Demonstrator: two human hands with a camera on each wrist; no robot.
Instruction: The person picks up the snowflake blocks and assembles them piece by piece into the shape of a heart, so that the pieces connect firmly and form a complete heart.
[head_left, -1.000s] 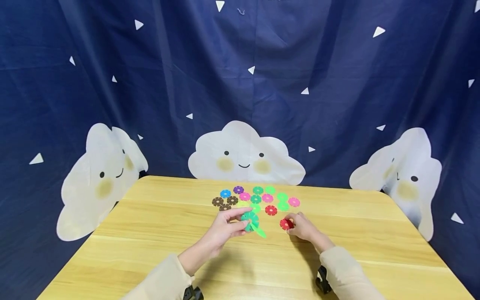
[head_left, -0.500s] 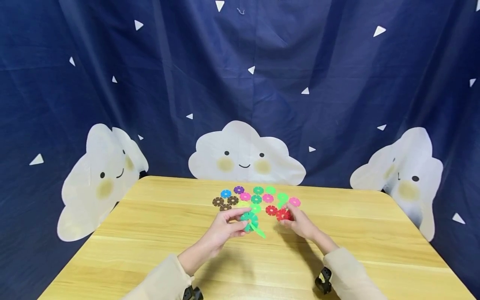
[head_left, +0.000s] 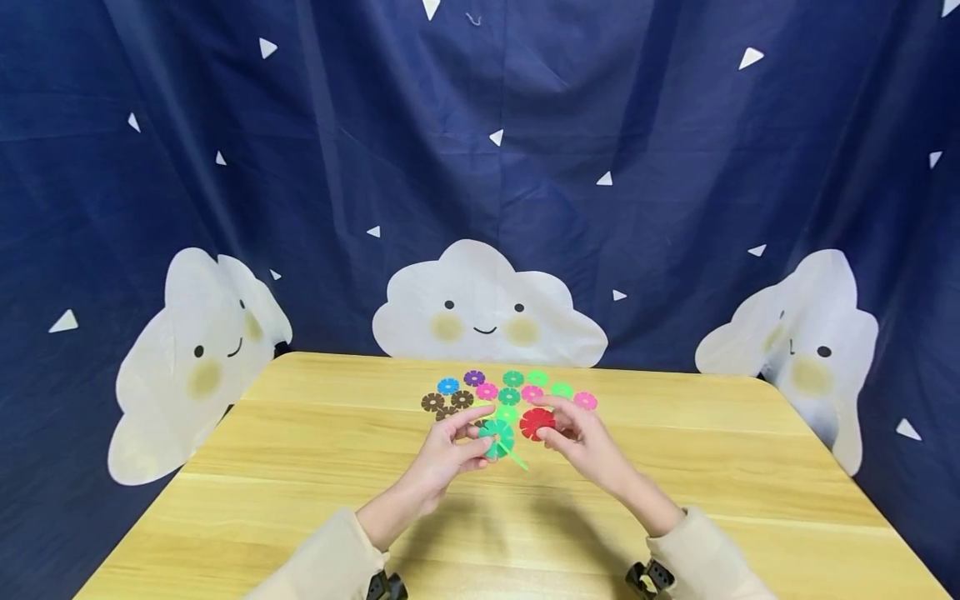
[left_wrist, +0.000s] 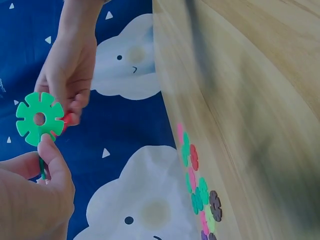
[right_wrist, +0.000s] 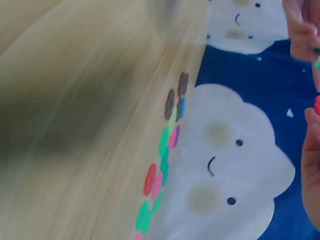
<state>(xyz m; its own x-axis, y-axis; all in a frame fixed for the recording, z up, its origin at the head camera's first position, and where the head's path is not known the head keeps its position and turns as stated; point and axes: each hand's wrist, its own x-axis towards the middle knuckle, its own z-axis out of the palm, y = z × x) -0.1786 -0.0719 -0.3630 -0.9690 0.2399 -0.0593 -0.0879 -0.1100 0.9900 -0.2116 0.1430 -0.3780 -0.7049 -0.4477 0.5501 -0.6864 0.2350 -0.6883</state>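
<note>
In the head view my left hand [head_left: 444,457] pinches a teal slotted disc [head_left: 502,432] between thumb and fingers. A light green disc [head_left: 514,456] is slotted crosswise into it and shows nearly edge-on; the left wrist view shows this green disc [left_wrist: 31,131] face-on. My right hand [head_left: 592,446] pinches a red slotted disc [head_left: 536,424] at its right edge, raised over the table and a small gap to the right of the teal one. From the left wrist camera only a sliver of the red disc [left_wrist: 67,119] shows behind the green one.
Several loose discs lie flat at the table's far middle: brown [head_left: 432,402], blue [head_left: 447,386], purple [head_left: 474,378], pink [head_left: 586,401] and green ones. Another red disc [right_wrist: 150,179] lies among them. Behind the wooden table [head_left: 300,467] hangs a blue curtain [head_left: 555,100].
My right hand has lifted the red disc from the table and brought it left, close to the joined discs. The left hand has stayed nearly still; the head view has shifted slightly.
</note>
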